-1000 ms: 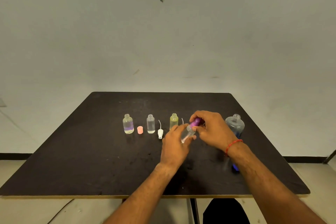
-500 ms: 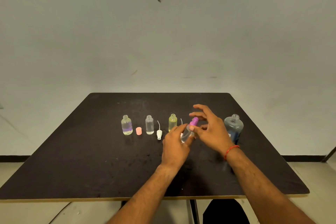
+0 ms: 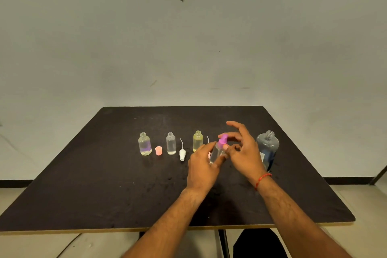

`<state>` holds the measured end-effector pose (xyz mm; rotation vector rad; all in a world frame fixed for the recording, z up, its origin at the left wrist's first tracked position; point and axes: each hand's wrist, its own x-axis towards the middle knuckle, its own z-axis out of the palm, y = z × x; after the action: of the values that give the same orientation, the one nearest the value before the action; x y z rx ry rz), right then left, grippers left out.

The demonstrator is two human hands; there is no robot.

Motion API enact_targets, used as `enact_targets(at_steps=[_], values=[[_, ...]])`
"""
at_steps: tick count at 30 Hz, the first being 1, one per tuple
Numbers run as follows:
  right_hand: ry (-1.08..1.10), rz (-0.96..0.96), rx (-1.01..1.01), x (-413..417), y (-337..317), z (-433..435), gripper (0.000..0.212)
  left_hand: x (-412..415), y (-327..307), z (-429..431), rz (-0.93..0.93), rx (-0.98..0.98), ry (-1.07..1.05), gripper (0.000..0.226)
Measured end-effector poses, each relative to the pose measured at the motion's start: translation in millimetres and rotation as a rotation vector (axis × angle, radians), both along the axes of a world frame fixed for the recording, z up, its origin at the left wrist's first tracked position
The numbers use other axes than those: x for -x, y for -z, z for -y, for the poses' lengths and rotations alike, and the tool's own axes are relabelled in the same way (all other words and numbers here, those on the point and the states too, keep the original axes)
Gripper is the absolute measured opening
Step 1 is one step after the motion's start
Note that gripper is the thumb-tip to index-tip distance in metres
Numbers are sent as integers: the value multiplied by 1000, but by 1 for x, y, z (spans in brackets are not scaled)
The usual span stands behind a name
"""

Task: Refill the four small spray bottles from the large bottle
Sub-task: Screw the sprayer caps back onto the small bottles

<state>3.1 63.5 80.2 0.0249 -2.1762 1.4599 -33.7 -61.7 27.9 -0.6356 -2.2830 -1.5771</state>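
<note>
Dark worktop [image 3: 83, 195], items L to R, one row approx. mid-worktop.
1. Purple-tinted sm. bottle [image 3: 144, 144]: standing upright, neck open.
2. Pink cap [image 3: 158, 150]: sitting just right of no. 1.
3. Clear sm. bottle [image 3: 171, 143]: standing upright, neck open.
4. White spray head [image 3: 182, 154] w/ dip tube: resting just right of no. 3, tube pointing up.
5. Yellow sm. bottle [image 3: 197, 141]: standing upright, neck open.
6. Left hand [image 3: 202, 170]: fingers wrapping round held sm. bottle [image 3: 215, 154], which is leaning slightly right; base hidden, so cannot tell if touching worktop.
7. Purple spray top [image 3: 223, 140]: sitting on held sm. bottle's neck.
8. Right hand [image 3: 244, 151]: thumb + forefinger pinching purple spray top, other fingers spreading; red thread [image 3: 262, 179] circling wrist.
9. Large bottle [image 3: 268, 148]: standing uncapped at right end, partly hidden behind right hand.
</note>
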Motion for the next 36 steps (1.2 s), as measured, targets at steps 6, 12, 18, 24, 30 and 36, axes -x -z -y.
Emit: enact_targets(at_steps=[6, 12, 18, 24, 30, 36], values=[[112, -17, -24, 1, 1, 5, 48, -1, -3, -2, 13, -34, -6, 32], [-64, 14, 56, 1, 2, -1, 57, -1, -4, -2, 3, -24, 20, 24], [103, -11, 17, 3, 2, 2, 44, -2, -3, -6, 44, -28, 37, 30], [-38, 48, 85, 3, 3, -6, 44, 0, -1, -4, 35, -20, 55, 28], [-9, 27, 91, 5, 8, -6, 25, -1, -2, -9, 32, 17, 71, 22], [212, -53, 41, 14, 13, 1, 24, 1, -4, -23, 21, 31, 24, 25]])
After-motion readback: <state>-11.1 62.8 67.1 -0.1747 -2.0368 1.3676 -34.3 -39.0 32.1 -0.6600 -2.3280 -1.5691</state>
